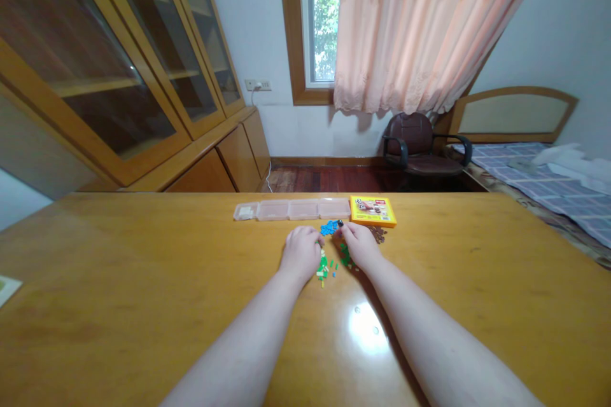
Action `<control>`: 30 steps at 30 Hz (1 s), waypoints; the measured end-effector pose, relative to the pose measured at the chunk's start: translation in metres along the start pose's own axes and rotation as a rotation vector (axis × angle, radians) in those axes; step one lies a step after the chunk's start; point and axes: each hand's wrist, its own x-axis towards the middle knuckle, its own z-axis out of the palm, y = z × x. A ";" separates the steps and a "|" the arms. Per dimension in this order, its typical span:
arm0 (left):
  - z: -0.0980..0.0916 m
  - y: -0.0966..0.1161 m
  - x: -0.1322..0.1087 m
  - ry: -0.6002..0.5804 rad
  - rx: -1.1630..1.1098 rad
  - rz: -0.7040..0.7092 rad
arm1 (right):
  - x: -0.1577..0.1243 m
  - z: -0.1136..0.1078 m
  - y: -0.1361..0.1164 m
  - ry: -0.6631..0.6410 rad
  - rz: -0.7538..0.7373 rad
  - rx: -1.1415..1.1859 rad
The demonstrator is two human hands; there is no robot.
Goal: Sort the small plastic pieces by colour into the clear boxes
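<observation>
My left hand (300, 250) rests at the left edge of a pile of green and cream bricks (323, 264). Its fingers curl down, and whatever they pinch is hidden. Between the thumb and fingers of my right hand (361, 244) is a small black piece (340, 223), held close to the blue bricks (328, 227). Beneath that hand lie dark green bricks (344, 254), partly covered by it. Brown bricks (379, 233) spread just beyond its right side. A few loose green pieces and a small blue one (334, 275) lie between the hands.
A row of clear plastic trays (274, 210) stands along the far side of the wooden table (143, 280). At its right end is a yellow box (373, 211). Behind the table are an office chair (414, 143), a bed and a glass-fronted cabinet.
</observation>
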 end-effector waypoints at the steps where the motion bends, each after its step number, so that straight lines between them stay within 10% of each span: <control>1: 0.001 -0.001 0.000 0.001 0.002 -0.008 | 0.000 -0.001 0.000 0.003 -0.003 0.013; 12: 0.004 -0.003 0.000 0.000 -0.063 0.037 | -0.005 0.003 -0.006 -0.149 -0.086 -0.005; 21: -0.002 0.004 -0.005 -0.240 -0.154 0.506 | 0.000 0.000 0.001 0.061 -0.033 0.073; 30: -0.001 0.000 -0.001 -0.062 -0.066 0.190 | 0.000 0.002 0.002 0.077 -0.035 0.092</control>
